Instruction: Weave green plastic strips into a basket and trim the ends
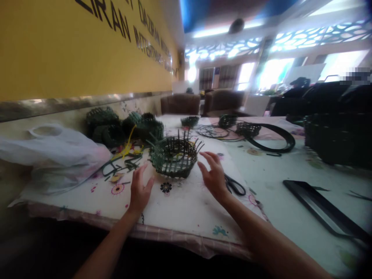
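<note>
Basket [174, 159] half-woven, upright strips [186, 140] loose, sitting between my hands. Left hand [141, 190], right hand [213, 176] both open, empty, just off rim; scissors [235, 185] by right.

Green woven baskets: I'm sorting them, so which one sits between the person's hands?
The round dark green woven basket on the floral cloth, between the left hand and right hand. Its strip ends stick up unfinished, and the others lie farther off.
</note>
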Demonstrator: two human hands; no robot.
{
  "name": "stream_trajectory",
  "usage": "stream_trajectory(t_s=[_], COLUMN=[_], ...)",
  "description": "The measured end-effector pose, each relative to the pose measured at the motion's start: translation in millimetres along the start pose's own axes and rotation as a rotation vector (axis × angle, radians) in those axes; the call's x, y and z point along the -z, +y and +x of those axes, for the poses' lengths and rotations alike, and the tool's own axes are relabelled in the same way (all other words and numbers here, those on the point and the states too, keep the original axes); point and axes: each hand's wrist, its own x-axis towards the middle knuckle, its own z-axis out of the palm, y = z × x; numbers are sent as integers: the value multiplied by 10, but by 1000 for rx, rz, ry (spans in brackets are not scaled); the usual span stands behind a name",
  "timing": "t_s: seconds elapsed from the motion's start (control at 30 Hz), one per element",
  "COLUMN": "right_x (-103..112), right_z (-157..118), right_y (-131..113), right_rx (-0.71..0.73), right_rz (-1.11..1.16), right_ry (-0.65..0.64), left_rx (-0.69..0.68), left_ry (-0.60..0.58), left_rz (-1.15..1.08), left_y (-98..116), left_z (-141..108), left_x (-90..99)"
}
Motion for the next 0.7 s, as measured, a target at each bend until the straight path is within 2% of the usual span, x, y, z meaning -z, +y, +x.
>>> stream_trajectory(t_s=[0.07,0.13,0.3,0.43,0.53,0.6,0.7], right_x=[-33,-71,-119,-112,-106,-105,-110], right_z=[15,14,-24,-47,-47,-46,-51], right_y=[113,209,219,90,33,25,43], right_rx=[-181,-352,-639,-763,-823,-853,-852], right_rz=[86,171,370,506,581,612,639], right_ry=[-19,-67,-212,-298,-339,-358,-385], left_rx=[179,288,353,370,500,608,624], left_ry=[-1,-5,6,16,42,0,-72], left_rz=[-111,-188,-272,-306,-378,-444,-519], left_y=[-60,-94,-118,-166,-213,-243,-278], left_z=[6,0,29,323,662,840,939], left_x=[-12,-27,-36,-55,-134,-225,-377])
